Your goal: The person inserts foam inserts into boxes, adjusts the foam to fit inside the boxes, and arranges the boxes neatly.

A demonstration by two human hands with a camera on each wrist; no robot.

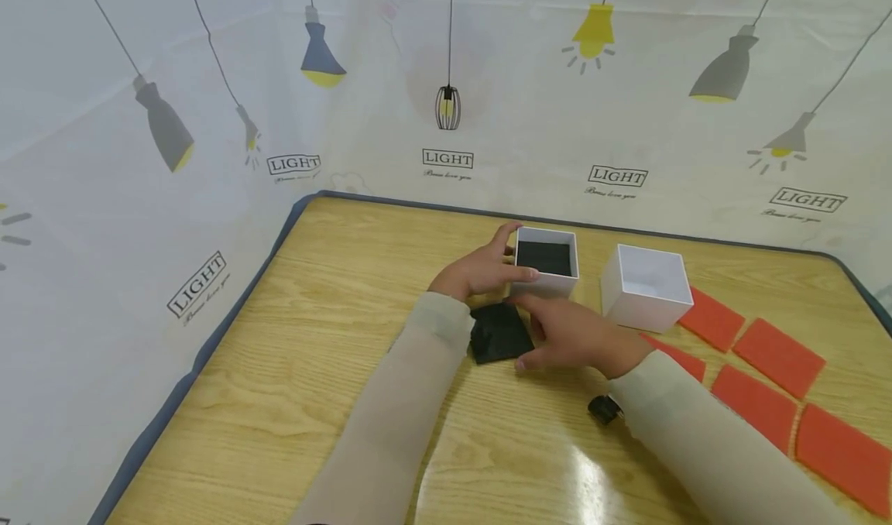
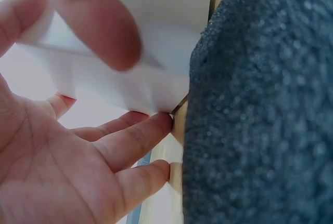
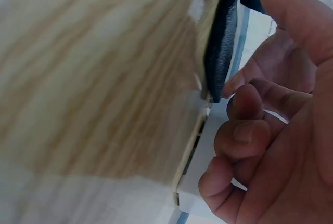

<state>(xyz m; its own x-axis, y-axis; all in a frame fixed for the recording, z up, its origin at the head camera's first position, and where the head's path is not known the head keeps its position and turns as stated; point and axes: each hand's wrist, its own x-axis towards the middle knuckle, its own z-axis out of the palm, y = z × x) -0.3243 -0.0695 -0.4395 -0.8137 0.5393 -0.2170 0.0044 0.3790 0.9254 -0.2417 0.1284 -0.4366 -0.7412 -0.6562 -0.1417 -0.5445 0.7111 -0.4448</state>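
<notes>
My left hand (image 1: 481, 269) holds a white open-topped box (image 1: 547, 286), its thumb across the front and its other fingers along the left side and back. Inside that box lies a black square piece (image 1: 543, 258). In the left wrist view several fingertips (image 2: 156, 128) touch the box wall. Just in front of the box, a second black square piece (image 1: 498, 335) lies flat on the table. My right hand (image 1: 567, 335) grips this piece between index finger and thumb, at its far and near edges. Its other fingers are curled in the right wrist view.
A second white box (image 1: 637, 300) stands open on the right, bare inside. Several red rectangular pieces (image 1: 780, 355) lie flat in rows beyond my right forearm. The wood-grain table (image 1: 313, 316) meets a printed curtain (image 1: 390, 84) at the back and left.
</notes>
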